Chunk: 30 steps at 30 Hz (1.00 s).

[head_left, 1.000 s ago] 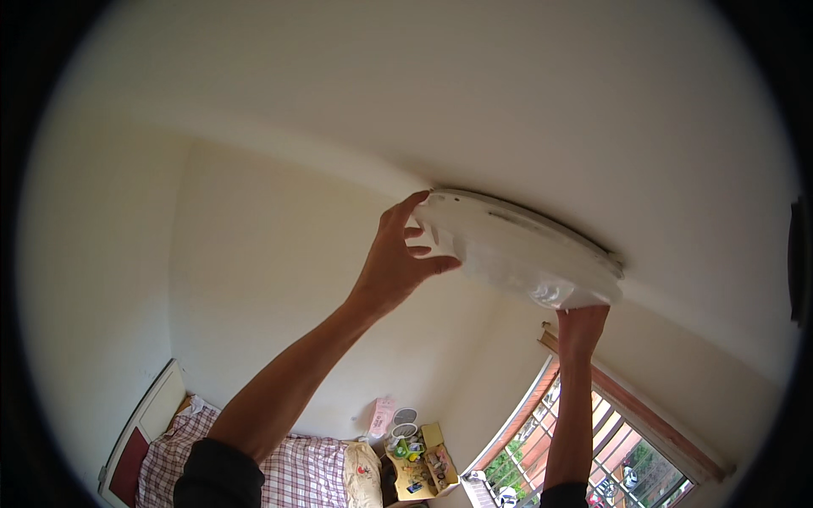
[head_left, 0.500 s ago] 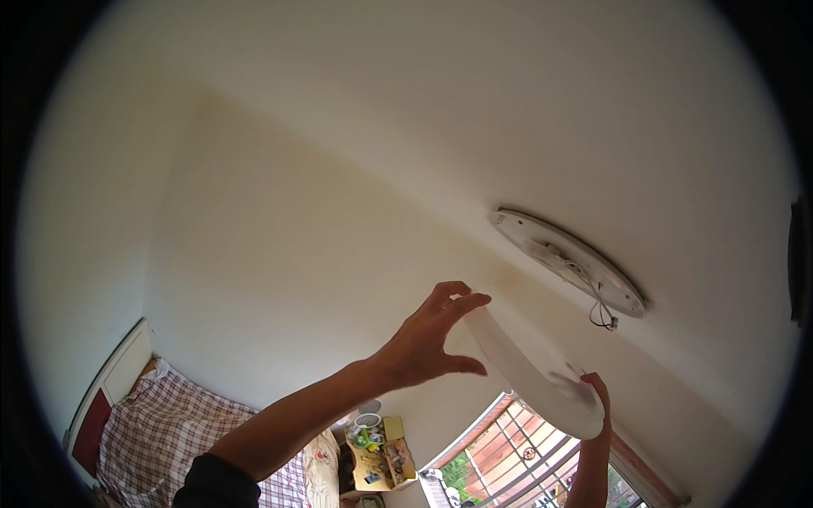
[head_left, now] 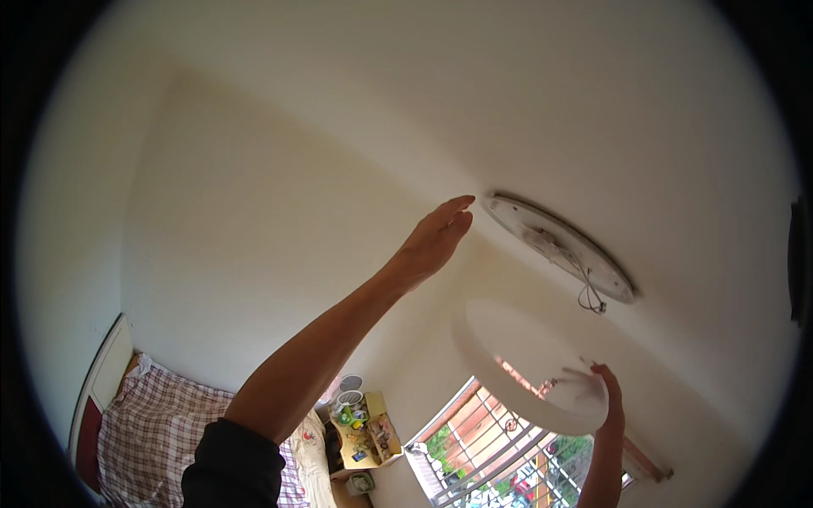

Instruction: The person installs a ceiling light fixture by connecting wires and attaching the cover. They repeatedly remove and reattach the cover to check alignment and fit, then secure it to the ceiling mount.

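A round white lampshade point(head_left: 487, 360) hangs tilted below the ceiling, its glossy inner face turned partly toward me. My right hand point(head_left: 608, 389) grips it by the right rim. Raised at the middle, my left hand point(head_left: 439, 237) is empty with fingers stretched out. Its fingertips come close to the left end of a white oval-looking lamp base point(head_left: 559, 245) on the ceiling; whether they touch it I cannot tell. From the base dangles a thin cable with a connector point(head_left: 593, 300) at its end.
Below left stands a bed with a checked cover point(head_left: 161, 415) and a white and red headboard point(head_left: 97, 389). A small yellow desk point(head_left: 360, 440) holds several odds and ends. Behind the shade is a barred window point(head_left: 483, 440).
My left hand has let go of the shade's rim and moved up toward the lamp base. The shade, now in my right hand alone, has turned to show more of its inside.
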### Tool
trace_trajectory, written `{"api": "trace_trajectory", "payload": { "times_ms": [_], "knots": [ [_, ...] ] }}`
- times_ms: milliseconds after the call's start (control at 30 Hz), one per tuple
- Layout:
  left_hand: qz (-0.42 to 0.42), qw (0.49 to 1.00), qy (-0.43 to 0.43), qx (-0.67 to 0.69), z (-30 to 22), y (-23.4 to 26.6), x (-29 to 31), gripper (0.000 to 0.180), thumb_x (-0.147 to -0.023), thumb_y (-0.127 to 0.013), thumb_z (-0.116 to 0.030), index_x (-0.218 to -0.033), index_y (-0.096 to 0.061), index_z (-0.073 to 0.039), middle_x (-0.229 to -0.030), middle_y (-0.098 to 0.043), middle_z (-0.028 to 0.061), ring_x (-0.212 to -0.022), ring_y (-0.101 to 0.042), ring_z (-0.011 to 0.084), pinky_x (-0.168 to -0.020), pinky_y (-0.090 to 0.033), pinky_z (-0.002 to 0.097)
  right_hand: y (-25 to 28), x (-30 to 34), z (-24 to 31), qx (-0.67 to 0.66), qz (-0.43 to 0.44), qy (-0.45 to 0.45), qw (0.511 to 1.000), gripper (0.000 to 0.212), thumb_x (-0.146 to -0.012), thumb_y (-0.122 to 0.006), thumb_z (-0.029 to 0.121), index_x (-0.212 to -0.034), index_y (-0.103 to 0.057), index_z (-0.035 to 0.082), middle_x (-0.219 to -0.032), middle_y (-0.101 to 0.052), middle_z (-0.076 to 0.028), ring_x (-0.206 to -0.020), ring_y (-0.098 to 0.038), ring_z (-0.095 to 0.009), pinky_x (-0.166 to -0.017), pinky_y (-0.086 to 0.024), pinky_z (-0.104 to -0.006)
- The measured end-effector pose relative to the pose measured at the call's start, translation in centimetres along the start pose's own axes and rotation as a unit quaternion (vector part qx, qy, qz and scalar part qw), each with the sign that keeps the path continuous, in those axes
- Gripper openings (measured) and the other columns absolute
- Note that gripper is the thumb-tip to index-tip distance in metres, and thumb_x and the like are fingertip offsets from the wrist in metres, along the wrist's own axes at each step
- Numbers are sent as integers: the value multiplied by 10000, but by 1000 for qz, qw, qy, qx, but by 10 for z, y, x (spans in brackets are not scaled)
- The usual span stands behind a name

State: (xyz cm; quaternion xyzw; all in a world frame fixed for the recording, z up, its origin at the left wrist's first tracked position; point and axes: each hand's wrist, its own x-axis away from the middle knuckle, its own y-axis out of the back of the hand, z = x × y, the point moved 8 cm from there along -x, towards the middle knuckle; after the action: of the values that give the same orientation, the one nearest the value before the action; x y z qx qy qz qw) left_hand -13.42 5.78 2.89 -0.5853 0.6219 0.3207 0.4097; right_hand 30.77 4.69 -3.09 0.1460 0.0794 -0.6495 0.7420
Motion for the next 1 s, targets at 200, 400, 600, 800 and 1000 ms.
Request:
{"api": "trace_trajectory", "payload": {
  "times_ms": [200,400,600,800,1000],
  "knots": [
    [-36,988,118,90,18,12,-11,737,-1029,-439,-516,-1559,-244,-43,-1595,-256,207,-1481,-260,334,-1149,-359,460,8,-32,21,-59,-29,-12,998,554,-877,-546,389,-1296,-579,28,-1207,-685,-172,-1021,-695,-299,-845,-558,-379],
    [-47,935,261,233,42,-2,-4,966,-948,-466,-679,-1595,-63,-87,-1613,-22,298,-1483,-102,500,-1110,-363,619,26,-91,44,-98,-19,50,994,408,-873,-632,349,-1159,-647,59,-1118,-693,-152,-969,-684,-300,-802,-573,-407],
    [-69,927,217,300,32,-20,-15,817,-1027,-319,-599,-1590,-34,-81,-1617,-28,276,-1483,-132,476,-1079,-424,625,31,-132,43,-248,-14,33,968,304,-892,-664,297,-1085,-656,62,-1083,-664,-140,-968,-667,-317,-789,-591,-454],
    [-88,922,215,308,30,-25,-24,738,-1039,-316,-553,-1566,-129,-71,-1616,-99,236,-1468,-213,450,-1061,-445,623,5,-125,53,-312,-50,5,949,394,-878,-690,266,-1201,-579,70,-1132,-637,-150,-1011,-645,-355,-798,-589,-490],
    [-123,926,191,300,37,-26,-26,632,-1000,-382,-439,-1495,-258,-65,-1535,-283,188,-1390,-354,403,-999,-474,615,16,-136,57,-310,-62,-4,949,402,-901,-664,292,-1230,-566,84,-1130,-643,-140,-1016,-648,-345,-786,-585,-485]
  ]
}}
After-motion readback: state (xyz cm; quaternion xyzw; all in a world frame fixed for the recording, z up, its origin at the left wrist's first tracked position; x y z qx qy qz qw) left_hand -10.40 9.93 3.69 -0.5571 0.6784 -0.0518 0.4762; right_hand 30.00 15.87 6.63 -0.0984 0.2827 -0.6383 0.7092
